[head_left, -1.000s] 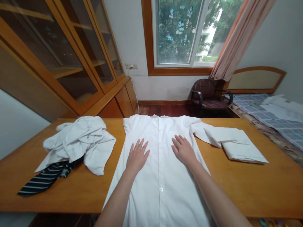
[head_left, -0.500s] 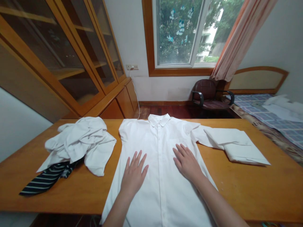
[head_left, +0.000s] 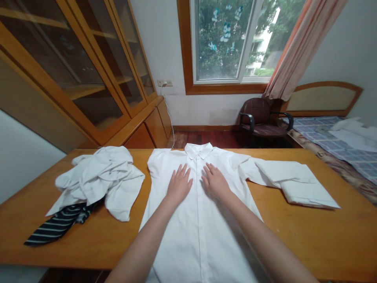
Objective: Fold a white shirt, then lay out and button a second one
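Observation:
A white button-up shirt point(head_left: 188, 228) lies front side up on the table, its collar at the far edge and its hem toward me. My left hand point(head_left: 179, 182) is on the left side of the chest, palm down with fingers spread. Opposite it, across the button placket, my right hand point(head_left: 215, 181) rests on the cloth with its fingers stretched out. Neither hand grips anything. The shirt's right shoulder meets a folded white garment point(head_left: 306, 184); I cannot tell whether they are joined.
A crumpled white cloth heap point(head_left: 100, 177) lies at left on the wooden table point(head_left: 318, 239), with a dark striped tie point(head_left: 55, 226) sticking out from under it. Beyond stand a glass-door cabinet point(head_left: 135, 110), an armchair point(head_left: 259, 118) and a bed point(head_left: 347, 137).
Both my hands have slid up the shirt toward the collar and come closer together. The cloth heap, tie and folded garment stay where they were.

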The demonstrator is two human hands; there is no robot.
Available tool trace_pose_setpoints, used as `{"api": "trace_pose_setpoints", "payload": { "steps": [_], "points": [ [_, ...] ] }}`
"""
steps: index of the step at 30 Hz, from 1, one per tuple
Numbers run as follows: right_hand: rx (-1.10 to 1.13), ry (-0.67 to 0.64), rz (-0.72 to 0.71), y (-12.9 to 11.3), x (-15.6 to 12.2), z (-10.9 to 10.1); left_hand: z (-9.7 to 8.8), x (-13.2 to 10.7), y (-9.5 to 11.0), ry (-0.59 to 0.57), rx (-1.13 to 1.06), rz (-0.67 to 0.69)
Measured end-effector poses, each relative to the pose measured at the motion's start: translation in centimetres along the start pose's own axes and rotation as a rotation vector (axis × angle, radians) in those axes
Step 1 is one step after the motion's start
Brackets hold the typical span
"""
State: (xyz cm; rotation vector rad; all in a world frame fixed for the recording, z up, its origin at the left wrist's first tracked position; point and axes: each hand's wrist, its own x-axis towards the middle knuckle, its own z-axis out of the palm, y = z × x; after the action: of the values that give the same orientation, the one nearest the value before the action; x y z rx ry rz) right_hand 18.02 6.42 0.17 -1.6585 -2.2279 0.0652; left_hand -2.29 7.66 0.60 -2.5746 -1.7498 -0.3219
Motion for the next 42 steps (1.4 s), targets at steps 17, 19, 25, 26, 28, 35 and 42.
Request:
{"api": "trace_pose_setpoints", "payload": {
  "steps": [17, 19, 25, 26, 28, 35, 42],
  "points": [
    [-0.194, -0.091, 0.284, 10.6, 3.8, 0.8, 3.6, 5.7, -8.7, -0.056, 0.105, -0.285],
    [-0.208, -0.094, 0.289, 10.9, 3.7, 0.8, 3.5, 5.7, -8.5, -0.064, 0.118, -0.288],
    [-0.229, -0.055, 0.309, 8.6, 4.0, 0.8, 3.0, 4.1, -8.6, -0.054, 0.142, -0.295],
    [-0.228, -0.031, 0.293, 7.9, 4.2, 0.8, 2.9, 3.8, -8.7, -0.054, 0.145, -0.293],
    [-0.206, -0.001, 0.22, 6.3, 4.8, 1.0, 2.7, 3.2, -8.9, -0.058, 0.146, -0.285],
    [-0.08, -0.022, 0.085, 2.0, 7.5, 3.2, 2.5, 6.3, -6.2, -0.044, 0.089, -0.132],
    [-0.102, -0.047, 0.121, 3.3, 7.5, 3.4, 4.3, 9.9, -5.4, -0.056, 0.019, -0.261]
  ]
}}
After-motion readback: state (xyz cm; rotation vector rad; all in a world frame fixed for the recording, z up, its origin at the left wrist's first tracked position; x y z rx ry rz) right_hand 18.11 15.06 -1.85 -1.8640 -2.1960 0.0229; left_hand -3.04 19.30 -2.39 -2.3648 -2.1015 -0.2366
